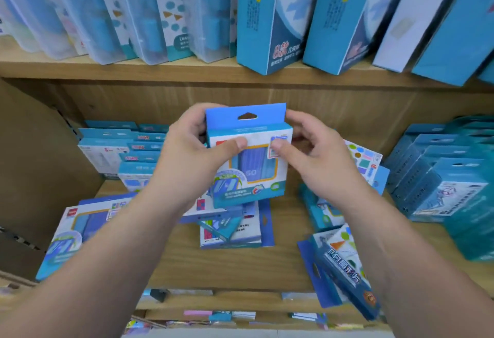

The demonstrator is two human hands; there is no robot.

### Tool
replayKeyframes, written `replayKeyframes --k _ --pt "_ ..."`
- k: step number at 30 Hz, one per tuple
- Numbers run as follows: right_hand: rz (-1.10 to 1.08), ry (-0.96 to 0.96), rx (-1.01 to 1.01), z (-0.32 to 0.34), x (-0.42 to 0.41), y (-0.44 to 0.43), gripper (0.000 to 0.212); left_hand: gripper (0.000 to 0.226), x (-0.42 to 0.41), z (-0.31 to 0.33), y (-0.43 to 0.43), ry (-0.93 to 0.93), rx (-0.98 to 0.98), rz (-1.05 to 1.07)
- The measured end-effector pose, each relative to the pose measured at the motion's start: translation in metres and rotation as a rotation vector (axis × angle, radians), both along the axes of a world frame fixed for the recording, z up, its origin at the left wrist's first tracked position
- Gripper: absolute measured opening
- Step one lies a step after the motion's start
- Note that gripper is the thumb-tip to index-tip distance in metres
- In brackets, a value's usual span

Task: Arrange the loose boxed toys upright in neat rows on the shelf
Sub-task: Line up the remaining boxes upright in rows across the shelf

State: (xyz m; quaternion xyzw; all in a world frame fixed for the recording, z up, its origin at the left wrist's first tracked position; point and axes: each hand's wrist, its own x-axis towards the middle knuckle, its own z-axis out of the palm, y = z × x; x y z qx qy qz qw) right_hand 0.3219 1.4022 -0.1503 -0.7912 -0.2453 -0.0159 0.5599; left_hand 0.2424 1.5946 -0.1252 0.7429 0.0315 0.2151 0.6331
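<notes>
Blue hang-tab toy box (248, 161): upright, pinched at upper corners between left hand (187, 158) and right hand (318, 161), thumbs frontward, probably squaring it for a row. Beneath grip: loose boxes (232, 233) flat on shelf (240, 268).

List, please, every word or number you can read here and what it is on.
"50": the held box, in its window.
"Lea", cut off: a card on the upper shelf.
"8": a tall blue box there.
All other print is too blurred to read.

Both bare forearms reach forward; left hand (195, 150) and right hand (315, 156) pinch a box (251, 174) by its upper corners, thumbs in front.
</notes>
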Motion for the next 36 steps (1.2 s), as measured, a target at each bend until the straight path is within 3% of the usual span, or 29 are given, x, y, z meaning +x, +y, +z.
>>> replayKeyframes --k 4,8,13,27,30,36 --pt "0.038 0.0 -0.002 0.016 0.036 -0.022 0.031 0.033 0.045 -0.001 -0.011 0.055 0.075 -0.047" --pt "-0.016 -0.04 -0.223 0.003 0.068 -0.031 0.035 0.035 0.08 -0.014 -0.007 0.148 0.296 -0.028" --pt "-0.029 -0.112 -0.341 -0.005 0.088 -0.028 0.04 0.039 0.102 -0.023 0.003 0.2 0.435 0.004" --pt "-0.162 -0.259 -0.935 -0.032 0.118 -0.008 0.021 0.041 0.135 -0.052 -0.006 0.273 1.364 0.086" --pt "-0.172 -0.241 -0.96 -0.036 0.119 -0.001 0.016 0.04 0.138 -0.058 -0.006 0.303 1.489 0.137" --pt "-0.139 -0.133 -0.772 -0.036 0.114 -0.008 0.015 0.043 0.135 -0.06 -0.007 0.273 1.543 0.242"
